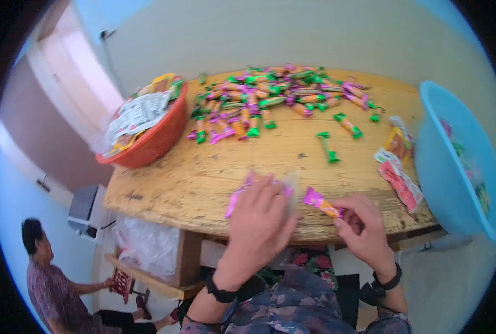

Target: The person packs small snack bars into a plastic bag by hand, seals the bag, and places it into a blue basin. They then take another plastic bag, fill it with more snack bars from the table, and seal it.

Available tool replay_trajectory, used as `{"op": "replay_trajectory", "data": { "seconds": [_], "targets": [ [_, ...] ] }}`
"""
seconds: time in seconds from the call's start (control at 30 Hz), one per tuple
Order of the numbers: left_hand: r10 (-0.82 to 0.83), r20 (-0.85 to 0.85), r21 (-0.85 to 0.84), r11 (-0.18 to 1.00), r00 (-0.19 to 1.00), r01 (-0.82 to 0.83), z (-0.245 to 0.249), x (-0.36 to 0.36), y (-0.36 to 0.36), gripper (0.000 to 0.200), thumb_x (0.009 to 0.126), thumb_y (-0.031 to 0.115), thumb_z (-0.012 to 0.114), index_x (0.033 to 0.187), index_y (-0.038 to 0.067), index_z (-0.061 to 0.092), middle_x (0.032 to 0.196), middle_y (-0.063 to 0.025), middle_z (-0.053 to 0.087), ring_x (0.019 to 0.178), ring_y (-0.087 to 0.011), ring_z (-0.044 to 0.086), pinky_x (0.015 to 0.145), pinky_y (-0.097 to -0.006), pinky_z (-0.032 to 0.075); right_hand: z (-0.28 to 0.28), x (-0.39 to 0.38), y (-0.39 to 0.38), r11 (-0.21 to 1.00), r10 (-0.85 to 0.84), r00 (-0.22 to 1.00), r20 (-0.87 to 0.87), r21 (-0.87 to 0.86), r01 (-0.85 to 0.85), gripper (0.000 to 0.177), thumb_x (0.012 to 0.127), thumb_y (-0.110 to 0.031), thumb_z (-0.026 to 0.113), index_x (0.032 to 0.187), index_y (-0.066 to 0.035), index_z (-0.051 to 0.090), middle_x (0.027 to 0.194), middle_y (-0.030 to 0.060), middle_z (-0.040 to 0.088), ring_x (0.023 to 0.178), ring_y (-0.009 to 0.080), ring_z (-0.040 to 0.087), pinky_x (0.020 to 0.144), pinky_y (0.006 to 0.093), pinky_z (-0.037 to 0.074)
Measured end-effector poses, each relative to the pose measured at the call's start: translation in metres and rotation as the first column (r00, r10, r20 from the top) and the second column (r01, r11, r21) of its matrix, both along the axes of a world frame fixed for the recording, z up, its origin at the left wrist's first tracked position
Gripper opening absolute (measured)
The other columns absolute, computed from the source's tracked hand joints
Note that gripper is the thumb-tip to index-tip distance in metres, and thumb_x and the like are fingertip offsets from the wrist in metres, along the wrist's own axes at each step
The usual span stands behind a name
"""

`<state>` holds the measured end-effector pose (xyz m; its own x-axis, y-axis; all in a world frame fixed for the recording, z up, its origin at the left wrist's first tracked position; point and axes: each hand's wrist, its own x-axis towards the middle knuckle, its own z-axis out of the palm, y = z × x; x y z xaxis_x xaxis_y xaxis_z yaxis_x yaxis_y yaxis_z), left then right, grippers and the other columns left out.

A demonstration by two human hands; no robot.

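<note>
My right hand (362, 225) pinches one end of a small pink-and-orange wrapped candy (321, 204) just above the table's front edge. Lower centre, my left hand (259, 214) lies over a pink packet (238, 199) with clear plastic beside it; its fingers are stretched out, palm down, covering most of the packet. A green-ended candy (328, 147) and another one (348, 126) lie apart from the large heap of candies (270, 92) at the back of the wooden table (203, 178).
A red basket (161, 136) full of packets stands at the left, a blue basin (454, 167) with some candies at the right. Beside the basin lie a red packet (401, 183) and a yellow one (397, 143). A person (53, 289) sits at lower left.
</note>
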<state>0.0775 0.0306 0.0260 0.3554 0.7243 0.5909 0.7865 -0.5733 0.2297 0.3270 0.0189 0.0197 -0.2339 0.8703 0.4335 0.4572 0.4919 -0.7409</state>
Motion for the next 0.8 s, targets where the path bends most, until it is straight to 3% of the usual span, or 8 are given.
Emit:
{"op": "replay_trajectory", "data": {
  "seconds": [0.13,0.17,0.2,0.3,0.4,0.5,0.67,0.8],
  "targets": [
    [0.042,-0.021,-0.039,0.998,0.999,-0.043,-0.006,0.005,0.001,0.039,0.081,0.016,0.078,0.115,0.0,0.067,0.125,-0.0164,0.065,0.127,-0.0368,0.059,0.111,-0.0515,0.046,-0.013,-0.002,0.0,0.998,-0.056,0.998,0.008,-0.026,0.056,0.031,0.083,0.002,0.072,0.114,-0.004,0.071,0.092,0.0054,0.063,0.072,0.015,0.058,0.063,0.0283,0.045],
    [0.055,-0.048,-0.046,0.997,0.997,-0.057,-0.009,0.007,0.002,0.04,0.08,0.014,0.076,0.115,-0.002,0.066,0.125,-0.0178,0.065,0.126,-0.0376,0.059,0.111,-0.051,0.046,-0.031,0.001,0.005,0.997,-0.063,0.997,-0.049,0.034,0.064,0.03,0.084,0.002,0.07,0.113,-0.005,0.071,0.092,0.0051,0.062,0.074,0.0136,0.057,0.065,0.0278,0.045],
    [0.057,-0.073,-0.055,0.997,0.996,-0.061,-0.011,0.007,0.003,0.041,0.079,0.013,0.075,0.115,-0.003,0.066,0.124,-0.0193,0.064,0.125,-0.0384,0.059,0.11,-0.0506,0.047,-0.024,0.002,0.001,0.991,-0.09,0.995,-0.033,-0.098,0.087,0.029,0.085,0.0,0.069,0.113,-0.004,0.071,0.094,0.0045,0.06,0.076,0.0134,0.056,0.067,0.0273,0.045],
    [0.086,-0.066,0.03,0.996,0.994,-0.084,-0.012,0.009,0.002,0.038,0.079,0.01,0.072,0.113,-0.004,0.063,0.119,-0.0204,0.063,0.121,-0.0382,0.06,0.108,-0.0473,0.047,-0.02,-0.005,-0.001,0.994,-0.086,0.991,-0.104,-0.082,0.078,0.026,0.087,-0.002,0.067,0.113,-0.003,0.07,0.097,0.0041,0.059,0.079,0.0139,0.055,0.07,0.027,0.044],
    [0.087,0.011,0.038,0.995,0.996,-0.087,-0.011,0.007,0.005,0.034,0.078,0.01,0.071,0.107,-0.003,0.06,0.11,-0.0207,0.063,0.11,-0.0388,0.062,0.098,-0.0468,0.051,-0.021,-0.006,0.0,0.993,-0.089,0.992,-0.092,-0.084,0.081,0.025,0.087,-0.002,0.066,0.113,-0.002,0.069,0.097,0.0043,0.059,0.08,0.0148,0.056,0.071,0.0282,0.045],
    [0.066,0.172,-0.02,0.998,0.983,-0.063,-0.015,0.006,0.009,0.025,0.082,0.007,0.068,0.103,-0.001,0.057,0.099,-0.0208,0.063,0.098,-0.0404,0.063,0.085,-0.0479,0.053,-0.016,-0.01,-0.001,0.998,-0.064,0.996,-0.054,-0.024,0.063,0.025,0.087,-0.001,0.066,0.112,-0.002,0.07,0.096,0.0052,0.059,0.081,0.016,0.056,0.073,0.0295,0.045],
    [0.113,0.32,-0.116,0.99,0.941,-0.08,0.0,-0.001,0.006,0.012,0.095,0.004,0.064,0.105,0.002,0.057,0.089,-0.0209,0.062,0.084,-0.0437,0.064,0.076,-0.0515,0.052,0.006,-0.019,0.007,0.997,0.0,0.999,0.048,0.082,-0.004,0.027,0.084,0.0,0.07,0.111,-0.002,0.071,0.094,0.0091,0.062,0.08,0.0212,0.06,0.072,0.0337,0.049],
    [0.106,0.37,-0.216,0.976,0.923,-0.026,0.013,-0.009,0.007,0.014,0.102,0.007,0.062,0.115,0.001,0.061,0.092,-0.0201,0.068,0.084,-0.0335,0.072,0.074,-0.0428,0.056,0.019,-0.023,0.013,0.993,0.072,0.997,0.021,0.094,-0.073,0.029,0.084,0.001,0.071,0.113,-0.003,0.073,0.093,0.0111,0.065,0.08,0.024,0.064,0.071,0.0358,0.052]
  ]
}}
